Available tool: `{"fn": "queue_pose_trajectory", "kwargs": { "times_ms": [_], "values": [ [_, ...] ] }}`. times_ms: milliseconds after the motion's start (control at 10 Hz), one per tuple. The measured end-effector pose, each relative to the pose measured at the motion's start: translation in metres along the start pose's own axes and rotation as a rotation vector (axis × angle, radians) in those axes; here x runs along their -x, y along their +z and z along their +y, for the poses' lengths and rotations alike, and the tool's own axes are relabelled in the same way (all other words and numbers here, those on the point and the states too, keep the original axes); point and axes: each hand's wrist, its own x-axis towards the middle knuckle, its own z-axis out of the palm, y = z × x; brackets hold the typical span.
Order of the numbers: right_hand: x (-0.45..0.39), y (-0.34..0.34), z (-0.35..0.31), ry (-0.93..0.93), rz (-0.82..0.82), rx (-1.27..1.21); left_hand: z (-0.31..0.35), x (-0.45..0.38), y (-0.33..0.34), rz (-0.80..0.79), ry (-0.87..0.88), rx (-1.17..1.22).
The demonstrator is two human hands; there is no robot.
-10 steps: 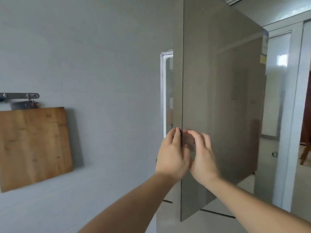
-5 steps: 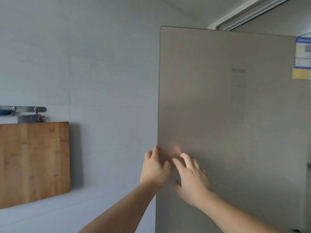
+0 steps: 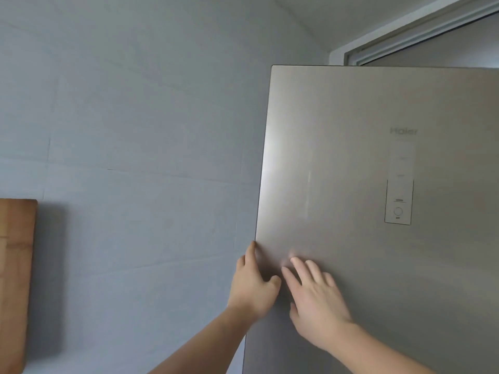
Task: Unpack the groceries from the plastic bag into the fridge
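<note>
The grey brushed-metal fridge door (image 3: 351,157) fills the right half of the view and faces me, its front flat on. My left hand (image 3: 252,286) holds the door's left edge at about mid height, thumb on the front face and fingers along the side. My right hand (image 3: 314,295) lies flat on the door front just beside it, fingers straight and spread. No plastic bag or groceries are in view.
A control panel (image 3: 399,201) with a round button sits on the door under the brand name. A grey tiled wall (image 3: 135,157) is to the left. A wooden cutting board (image 3: 14,279) hangs at the far left edge. A door frame (image 3: 405,36) shows above the fridge.
The fridge door has swung from ajar, with its lit inside showing, to shut and facing me. Both hands stayed on its left edge and moved with it.
</note>
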Motion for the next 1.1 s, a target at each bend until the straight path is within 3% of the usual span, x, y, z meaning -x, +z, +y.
{"fn": "queue_pose_trajectory", "kwargs": {
  "times_ms": [400,700,900,1100],
  "values": [
    [-0.058,0.059,0.010,0.068,-0.062,0.114,-0.038,-0.082,0.018,-0.134,0.049,0.049],
    [-0.059,0.071,0.011,0.033,-0.014,0.171,-0.048,-0.091,0.017,-0.164,0.073,0.038],
    [-0.054,0.055,-0.002,0.088,-0.065,0.015,-0.041,-0.095,0.003,-0.249,0.080,-0.097],
    [-0.029,0.006,-0.014,0.204,-0.166,-0.128,-0.029,-0.057,-0.012,-0.274,0.180,-0.415]
  ]
}}
